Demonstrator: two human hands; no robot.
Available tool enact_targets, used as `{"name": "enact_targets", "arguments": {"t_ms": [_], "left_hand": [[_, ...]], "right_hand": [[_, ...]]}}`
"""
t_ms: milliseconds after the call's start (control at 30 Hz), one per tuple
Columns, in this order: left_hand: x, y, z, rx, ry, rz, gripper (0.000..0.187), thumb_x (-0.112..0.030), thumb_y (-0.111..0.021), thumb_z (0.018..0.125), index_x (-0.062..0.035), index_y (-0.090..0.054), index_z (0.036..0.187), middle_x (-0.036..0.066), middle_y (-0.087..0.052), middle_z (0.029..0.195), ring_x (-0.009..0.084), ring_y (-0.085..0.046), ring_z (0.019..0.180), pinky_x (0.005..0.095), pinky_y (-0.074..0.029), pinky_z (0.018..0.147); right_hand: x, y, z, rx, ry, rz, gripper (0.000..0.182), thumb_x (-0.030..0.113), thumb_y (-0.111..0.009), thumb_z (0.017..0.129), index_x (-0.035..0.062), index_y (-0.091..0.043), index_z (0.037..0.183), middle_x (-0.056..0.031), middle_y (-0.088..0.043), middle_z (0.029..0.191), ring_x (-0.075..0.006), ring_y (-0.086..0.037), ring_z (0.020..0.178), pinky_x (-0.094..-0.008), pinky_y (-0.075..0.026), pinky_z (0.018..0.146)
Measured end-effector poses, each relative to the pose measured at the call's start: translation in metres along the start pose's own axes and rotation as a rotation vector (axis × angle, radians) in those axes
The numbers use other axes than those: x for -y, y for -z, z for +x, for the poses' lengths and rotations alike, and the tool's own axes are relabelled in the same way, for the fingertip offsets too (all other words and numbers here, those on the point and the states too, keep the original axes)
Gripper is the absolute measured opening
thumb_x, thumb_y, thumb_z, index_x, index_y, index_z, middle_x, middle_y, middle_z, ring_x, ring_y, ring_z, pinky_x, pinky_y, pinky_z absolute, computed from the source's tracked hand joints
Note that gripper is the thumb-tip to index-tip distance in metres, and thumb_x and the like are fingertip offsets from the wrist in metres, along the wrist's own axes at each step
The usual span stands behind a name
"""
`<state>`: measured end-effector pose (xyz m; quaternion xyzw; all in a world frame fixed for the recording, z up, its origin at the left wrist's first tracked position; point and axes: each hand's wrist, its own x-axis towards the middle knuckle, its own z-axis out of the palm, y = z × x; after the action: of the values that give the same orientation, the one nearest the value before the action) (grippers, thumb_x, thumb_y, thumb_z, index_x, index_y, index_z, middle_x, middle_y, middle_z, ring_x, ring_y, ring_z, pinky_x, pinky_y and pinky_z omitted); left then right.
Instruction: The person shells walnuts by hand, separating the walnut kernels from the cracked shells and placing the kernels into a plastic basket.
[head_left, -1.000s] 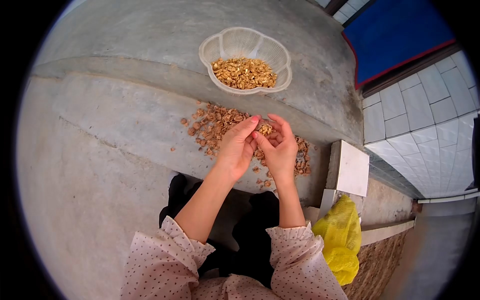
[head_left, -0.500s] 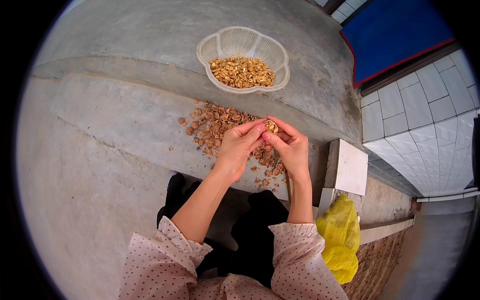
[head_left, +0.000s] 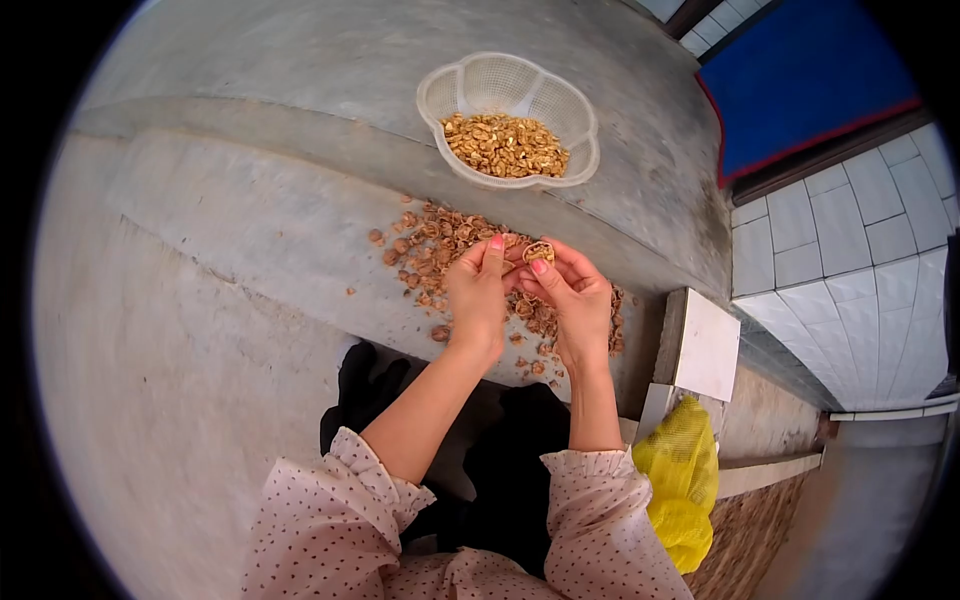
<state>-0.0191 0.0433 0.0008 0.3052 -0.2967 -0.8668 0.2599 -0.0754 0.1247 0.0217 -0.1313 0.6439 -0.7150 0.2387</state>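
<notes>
A walnut half in its shell (head_left: 540,252) is pinched between the thumb and fingers of my right hand (head_left: 580,300), its pale kernel showing. Close beside it, my left hand (head_left: 478,305) is closed with the thumb against the fingers; what it grips is hidden. Beneath both hands a heap of broken walnut shells (head_left: 437,240) spreads over the concrete step. Beyond them, a white plastic basket (head_left: 432,98) holds many shelled walnut kernels (head_left: 507,147).
The basket stands on a higher concrete ledge (head_left: 270,65). A yellow mesh bag (head_left: 680,480) lies at the right, below a white-tiled block (head_left: 708,345). Farther right are a tiled wall (head_left: 850,215) and a blue curtain (head_left: 810,85) with red edging.
My hands have moved slightly apart, and the walnut half now sits in my right hand alone. The view has shifted a little, so the basket appears farther right.
</notes>
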Motion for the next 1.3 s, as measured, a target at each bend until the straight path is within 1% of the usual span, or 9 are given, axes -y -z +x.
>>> {"name": "enact_targets", "arguments": {"t_ms": [167, 267, 333, 367, 433, 533, 800, 1067, 1300], "left_hand": [[-0.013, -0.003, 0.013, -0.014, 0.006, -0.073, 0.028, -0.018, -0.047, 0.094, -0.0018, -0.053, 0.115, 0.007, -0.056, 0.106, 0.0139, -0.054, 0.094, 0.0259, -0.046, 0.079], [-0.062, -0.036, -0.012, -0.196, 0.322, 0.179, 0.032, -0.02, -0.048, 0.093, -0.0064, -0.051, 0.122, 0.005, -0.053, 0.115, 0.0152, -0.05, 0.104, 0.0273, -0.042, 0.086], [-0.019, -0.001, 0.007, 0.275, 0.065, 0.328, 0.034, -0.021, -0.049, 0.093, -0.0099, -0.05, 0.125, 0.004, -0.05, 0.122, 0.0154, -0.046, 0.111, 0.0281, -0.039, 0.09], [-0.011, 0.0, 0.008, 0.285, 0.067, 0.329, 0.034, -0.021, -0.049, 0.093, -0.0099, -0.05, 0.125, 0.004, -0.05, 0.122, 0.0154, -0.046, 0.111, 0.0281, -0.039, 0.09], [0.003, 0.002, 0.011, 0.441, -0.279, 0.568, 0.033, -0.017, -0.048, 0.092, -0.0083, -0.051, 0.123, 0.007, -0.05, 0.124, 0.0151, -0.048, 0.11, 0.0277, -0.039, 0.09], [-0.002, -0.004, 0.005, 0.43, -0.403, 0.688, 0.032, -0.013, -0.048, 0.091, -0.0057, -0.051, 0.122, 0.01, -0.055, 0.118, 0.0172, -0.052, 0.104, 0.028, -0.04, 0.089], [0.001, -0.004, 0.004, 0.48, -0.46, 0.773, 0.033, -0.012, -0.046, 0.091, -0.0047, -0.049, 0.124, 0.012, -0.055, 0.12, 0.02, -0.054, 0.106, 0.029, -0.04, 0.09], [0.011, -0.003, 0.003, 0.473, -0.414, 0.741, 0.035, -0.013, -0.041, 0.095, -0.0063, -0.045, 0.129, 0.011, -0.052, 0.125, 0.0188, -0.05, 0.113, 0.0279, -0.038, 0.094], [0.01, -0.004, 0.003, 0.48, -0.405, 0.636, 0.035, -0.016, -0.041, 0.095, -0.0055, -0.046, 0.128, 0.011, -0.053, 0.124, 0.0169, -0.05, 0.111, 0.0269, -0.039, 0.092]], "right_hand": [[-0.001, 0.0, -0.001, 0.066, -0.174, 0.282, 0.033, 0.009, -0.061, 0.084, -0.001, -0.05, 0.114, -0.0097, -0.061, 0.094, -0.0166, -0.062, 0.082, -0.0246, -0.05, 0.071], [-0.009, 0.004, 0.001, 0.057, -0.231, 0.457, 0.03, 0.011, -0.061, 0.084, 0.0012, -0.05, 0.11, -0.008, -0.06, 0.094, -0.0164, -0.06, 0.084, -0.0261, -0.049, 0.072], [-0.016, 0.008, 0.005, 0.046, -0.239, 0.515, 0.027, 0.012, -0.061, 0.084, 0.0021, -0.051, 0.107, -0.0069, -0.059, 0.094, -0.0157, -0.059, 0.084, -0.0259, -0.048, 0.072], [-0.016, 0.008, 0.006, 0.041, -0.257, 0.577, 0.023, 0.014, -0.061, 0.084, 0.0029, -0.053, 0.103, -0.0059, -0.059, 0.093, -0.015, -0.058, 0.085, -0.0257, -0.047, 0.072], [-0.013, 0.009, 0.006, 0.026, -0.267, 0.613, 0.022, 0.014, -0.062, 0.084, 0.0038, -0.053, 0.101, -0.0049, -0.059, 0.092, -0.0144, -0.057, 0.084, -0.0258, -0.046, 0.072], [-0.008, 0.009, 0.006, -0.01, -0.281, 0.649, 0.018, 0.017, -0.061, 0.085, 0.0056, -0.055, 0.098, -0.0033, -0.059, 0.09, -0.0131, -0.056, 0.083, -0.0254, -0.046, 0.072], [-0.007, 0.012, 0.005, -0.045, -0.229, 0.508, 0.019, 0.024, -0.06, 0.087, 0.0063, -0.057, 0.094, -0.0019, -0.058, 0.089, -0.0103, -0.054, 0.081, -0.0248, -0.045, 0.073], [-0.008, 0.011, 0.002, 0.006, -0.158, 0.487, 0.029, 0.016, -0.053, 0.09, -0.001, -0.052, 0.113, -0.0053, -0.057, 0.098, -0.013, -0.053, 0.088, -0.027, -0.045, 0.079], [-0.006, 0.01, 0.001, 0.08, -0.146, 0.535, 0.029, 0.014, -0.05, 0.09, -0.0016, -0.05, 0.114, -0.0065, -0.056, 0.1, -0.0138, -0.053, 0.092, -0.0274, -0.043, 0.083]]}}
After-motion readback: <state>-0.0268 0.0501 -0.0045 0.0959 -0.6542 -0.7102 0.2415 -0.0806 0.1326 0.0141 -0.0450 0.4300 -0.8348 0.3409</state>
